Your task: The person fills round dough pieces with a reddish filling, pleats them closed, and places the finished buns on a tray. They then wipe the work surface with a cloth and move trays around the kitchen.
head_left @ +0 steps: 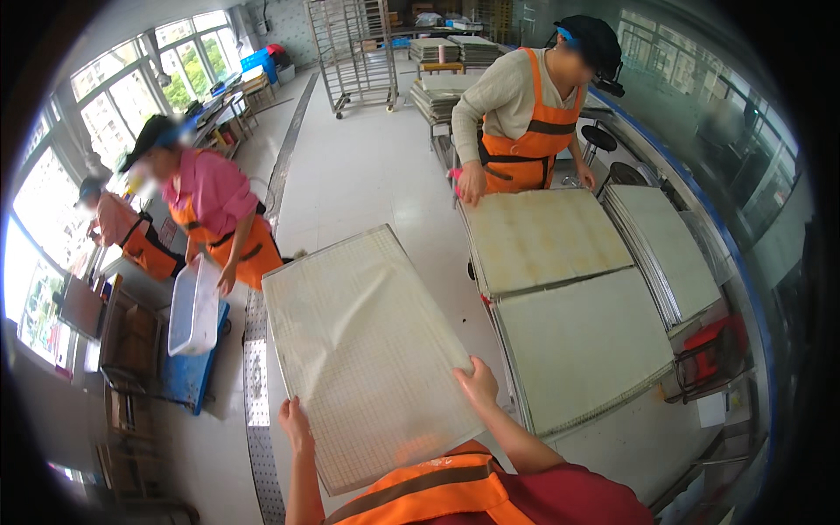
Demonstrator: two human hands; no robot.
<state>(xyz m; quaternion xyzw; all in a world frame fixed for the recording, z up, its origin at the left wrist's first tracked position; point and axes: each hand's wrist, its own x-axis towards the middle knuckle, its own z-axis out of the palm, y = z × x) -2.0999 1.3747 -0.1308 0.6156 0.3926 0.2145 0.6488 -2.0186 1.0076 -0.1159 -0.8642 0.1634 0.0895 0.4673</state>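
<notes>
Between my hands I hold a large rectangular mesh tray (350, 411), with a thin metal rim and a pale, grid-marked surface. A creased translucent sheet (341, 302) seems to lie over it. My left hand (296, 423) is closed on the tray's left edge, near the lower corner. My right hand (477, 382) grips the right edge, thumb on top. The tray is tilted in front of my orange apron (429, 490). To its right is a stack of similar pale trays (586, 350), apart from the tray I hold.
Behind that stack, a co-worker (525, 105) in an orange apron touches another tray stack (551, 241). A third stack (661, 249) stands farther right. At left, another person (210, 192) holds a white plastic bin (194, 306) above a blue cart (197, 372). A wheeled metal rack (354, 57) stands far back.
</notes>
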